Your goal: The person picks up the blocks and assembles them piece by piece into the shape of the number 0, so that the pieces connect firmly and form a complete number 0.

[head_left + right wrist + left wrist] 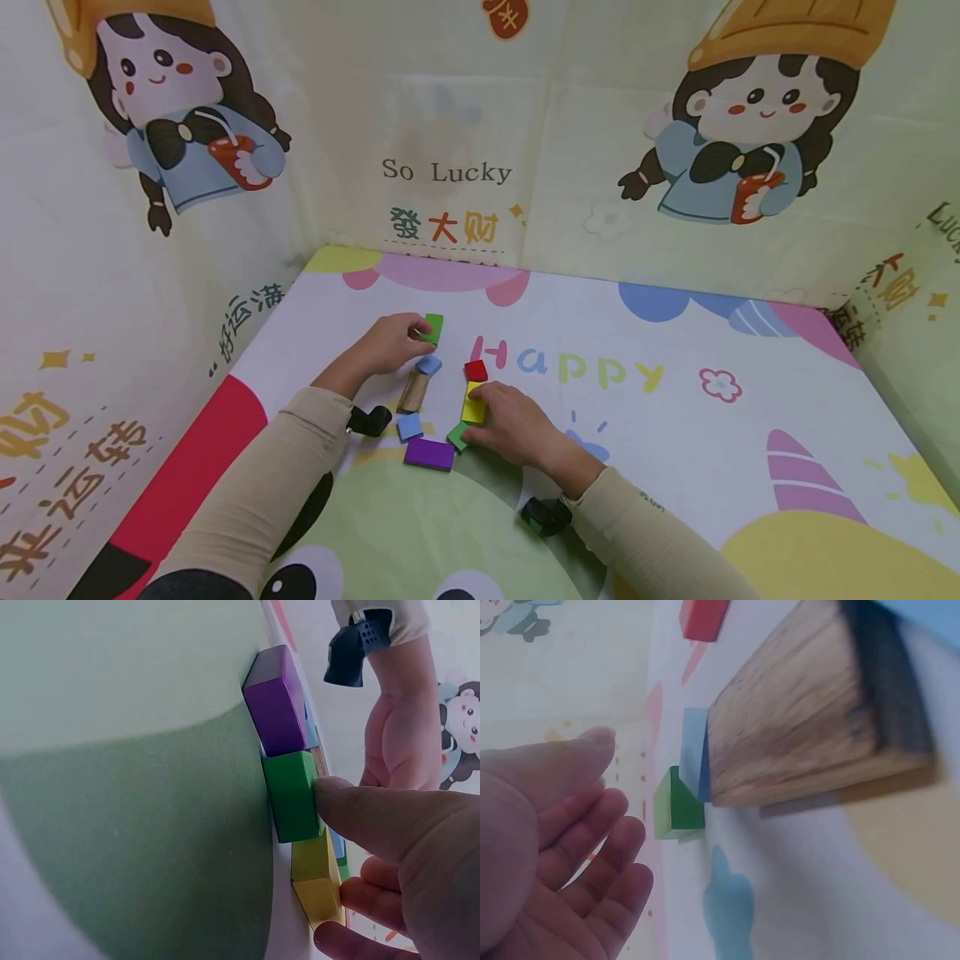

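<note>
Small blocks lie in a broken ring on the mat. My left hand (392, 342) is at the far green block (432, 328), overlapping it in the head view; in the left wrist view its fingers are loosely bent with nothing between them. Nearer on that side are a blue block (428, 365), a brown wooden block (795, 712) and another blue block (409, 427). A purple block (276, 701) forms the near end. My right hand (519, 423) has its thumb against the near green block (291, 796) and its fingertips at the yellow block (319, 881). Beyond the yellow one sits a red block (476, 371).
The blocks lie on a white printed mat (660, 442) with coloured letters and cartoon shapes. A printed cloth (562, 167) rises behind it and at both sides. Each wrist carries a small black camera, one left (370, 422) and one right (546, 517).
</note>
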A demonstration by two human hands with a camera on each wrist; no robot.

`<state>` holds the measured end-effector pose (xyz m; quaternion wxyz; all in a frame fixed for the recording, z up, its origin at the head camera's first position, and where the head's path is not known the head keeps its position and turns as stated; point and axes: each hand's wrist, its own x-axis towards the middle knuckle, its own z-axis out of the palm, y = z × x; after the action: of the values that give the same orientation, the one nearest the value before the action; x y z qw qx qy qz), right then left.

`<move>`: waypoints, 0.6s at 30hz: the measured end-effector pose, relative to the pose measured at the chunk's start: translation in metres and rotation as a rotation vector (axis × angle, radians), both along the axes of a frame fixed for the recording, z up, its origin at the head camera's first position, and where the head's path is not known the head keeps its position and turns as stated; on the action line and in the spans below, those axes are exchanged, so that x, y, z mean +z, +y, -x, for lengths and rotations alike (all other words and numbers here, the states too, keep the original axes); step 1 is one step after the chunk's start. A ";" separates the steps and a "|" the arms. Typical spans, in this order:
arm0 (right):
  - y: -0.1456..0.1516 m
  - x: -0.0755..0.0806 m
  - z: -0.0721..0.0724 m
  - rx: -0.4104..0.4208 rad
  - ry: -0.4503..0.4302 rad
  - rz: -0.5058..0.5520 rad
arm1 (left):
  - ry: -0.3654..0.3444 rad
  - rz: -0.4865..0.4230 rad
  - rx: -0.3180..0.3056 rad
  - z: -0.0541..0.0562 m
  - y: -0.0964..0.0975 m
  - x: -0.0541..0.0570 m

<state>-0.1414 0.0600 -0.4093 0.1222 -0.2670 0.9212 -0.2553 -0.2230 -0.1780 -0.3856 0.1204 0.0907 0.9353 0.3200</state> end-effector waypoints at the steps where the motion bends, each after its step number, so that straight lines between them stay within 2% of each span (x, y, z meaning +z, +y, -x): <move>1: 0.000 0.000 0.000 -0.001 -0.003 0.000 | 0.002 0.002 0.014 0.001 0.000 0.000; 5: -0.001 0.000 0.000 -0.002 -0.004 -0.001 | 0.012 0.006 0.053 0.005 0.002 0.000; 9: -0.001 0.000 -0.001 0.000 0.005 -0.004 | 0.008 0.014 0.063 0.007 0.004 -0.001; 18: 0.000 -0.001 -0.001 0.003 0.010 -0.003 | 0.025 0.041 0.042 0.016 0.008 -0.003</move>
<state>-0.1406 0.0599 -0.4101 0.1185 -0.2692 0.9218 -0.2524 -0.2390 -0.1703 -0.3881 0.1039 0.0723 0.9448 0.3023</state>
